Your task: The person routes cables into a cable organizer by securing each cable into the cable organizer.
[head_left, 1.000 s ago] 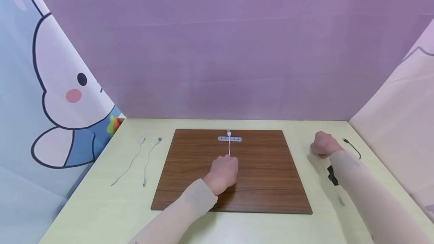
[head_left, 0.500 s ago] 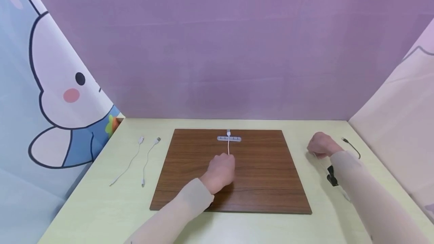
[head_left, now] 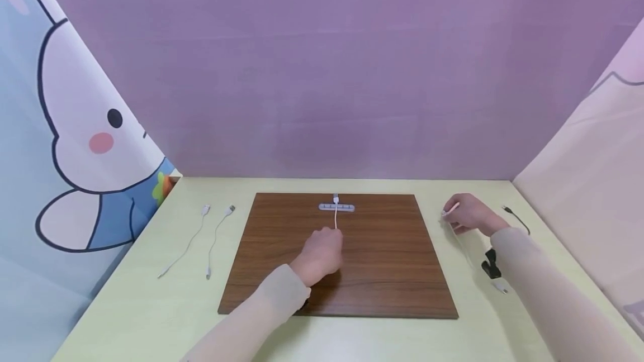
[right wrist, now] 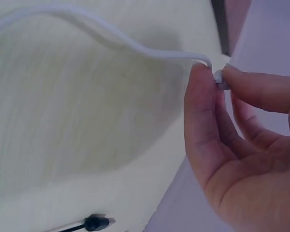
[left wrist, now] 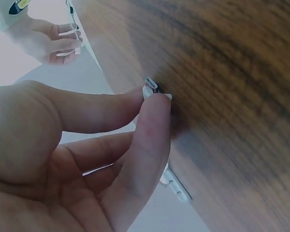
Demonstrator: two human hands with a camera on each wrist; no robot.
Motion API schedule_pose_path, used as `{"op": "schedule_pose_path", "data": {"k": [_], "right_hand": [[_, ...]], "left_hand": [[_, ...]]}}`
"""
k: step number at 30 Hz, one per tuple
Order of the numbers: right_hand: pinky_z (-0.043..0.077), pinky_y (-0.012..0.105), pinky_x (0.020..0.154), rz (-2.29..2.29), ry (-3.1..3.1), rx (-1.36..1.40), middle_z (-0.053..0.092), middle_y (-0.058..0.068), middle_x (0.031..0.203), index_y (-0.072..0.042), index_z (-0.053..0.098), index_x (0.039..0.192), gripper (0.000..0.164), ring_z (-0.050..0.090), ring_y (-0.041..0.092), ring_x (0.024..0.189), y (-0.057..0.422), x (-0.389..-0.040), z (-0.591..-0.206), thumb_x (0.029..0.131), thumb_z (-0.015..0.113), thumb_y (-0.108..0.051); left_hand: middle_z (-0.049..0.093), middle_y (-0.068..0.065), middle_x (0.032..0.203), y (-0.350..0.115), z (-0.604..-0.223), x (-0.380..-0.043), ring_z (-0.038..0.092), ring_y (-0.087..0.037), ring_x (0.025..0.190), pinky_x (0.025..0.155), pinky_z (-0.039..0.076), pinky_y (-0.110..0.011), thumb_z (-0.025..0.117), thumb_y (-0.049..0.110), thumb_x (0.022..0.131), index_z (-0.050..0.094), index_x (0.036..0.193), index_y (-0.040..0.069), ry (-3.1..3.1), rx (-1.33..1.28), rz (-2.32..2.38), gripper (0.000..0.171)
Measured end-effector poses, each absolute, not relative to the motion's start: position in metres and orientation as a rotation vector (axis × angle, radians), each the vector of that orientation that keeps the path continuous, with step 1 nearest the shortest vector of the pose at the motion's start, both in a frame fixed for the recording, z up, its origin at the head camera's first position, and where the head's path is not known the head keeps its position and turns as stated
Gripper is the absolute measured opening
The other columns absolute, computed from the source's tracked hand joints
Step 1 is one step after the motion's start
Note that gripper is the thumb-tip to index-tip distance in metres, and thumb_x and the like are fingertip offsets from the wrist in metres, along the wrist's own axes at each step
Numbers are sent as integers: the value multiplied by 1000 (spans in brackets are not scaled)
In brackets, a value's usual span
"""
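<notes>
A white USB cable (head_left: 336, 218) runs from the small clip strip (head_left: 347, 207) near the far edge of the brown wooden board (head_left: 382, 261) down to my left hand (head_left: 318, 256). Its larger plug (head_left: 336, 199) lies at the strip. Thumb and forefinger of the left hand pinch the other end, whose USB-C connector (left wrist: 152, 85) pokes out between them. Right of the board, my right hand (head_left: 469, 214) pinches one end of another white USB cable (right wrist: 159, 53) between thumb and forefinger. The held plug is mostly hidden in the right wrist view.
Two white cables, one outer (head_left: 183, 250) and one inner (head_left: 215, 239), lie left of the board. A short black cable (head_left: 518, 219) lies beyond the right hand. A black object (head_left: 490, 264) shows beside the right sleeve. A purple curtain (head_left: 322, 71) hangs behind the table.
My right hand has moved a little left and turned, so its pinching thumb and finger now show, and the cable has shifted with it. The left hand keeps its hold over the board.
</notes>
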State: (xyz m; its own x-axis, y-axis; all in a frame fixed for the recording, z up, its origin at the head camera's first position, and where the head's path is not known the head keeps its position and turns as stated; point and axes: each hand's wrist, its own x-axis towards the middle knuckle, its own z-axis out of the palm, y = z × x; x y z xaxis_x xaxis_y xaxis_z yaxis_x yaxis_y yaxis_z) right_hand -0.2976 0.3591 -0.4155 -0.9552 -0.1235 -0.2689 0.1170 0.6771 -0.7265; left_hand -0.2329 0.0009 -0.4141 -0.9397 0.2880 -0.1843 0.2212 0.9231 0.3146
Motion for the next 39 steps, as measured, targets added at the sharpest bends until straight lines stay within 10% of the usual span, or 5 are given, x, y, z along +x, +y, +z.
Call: {"op": "schedule_pose_path", "data": {"k": [39], "right_hand": [[60, 40, 75, -1442, 2513, -274, 62, 22, 103, 8, 51, 114, 25, 64, 26, 84, 311, -273, -367, 97, 65, -4]], "left_hand": [[65, -3, 78, 2, -414, -234, 59, -17, 61, 51, 49, -34, 73, 14, 91, 70, 88, 8, 2990, 574, 423, 7]]}}
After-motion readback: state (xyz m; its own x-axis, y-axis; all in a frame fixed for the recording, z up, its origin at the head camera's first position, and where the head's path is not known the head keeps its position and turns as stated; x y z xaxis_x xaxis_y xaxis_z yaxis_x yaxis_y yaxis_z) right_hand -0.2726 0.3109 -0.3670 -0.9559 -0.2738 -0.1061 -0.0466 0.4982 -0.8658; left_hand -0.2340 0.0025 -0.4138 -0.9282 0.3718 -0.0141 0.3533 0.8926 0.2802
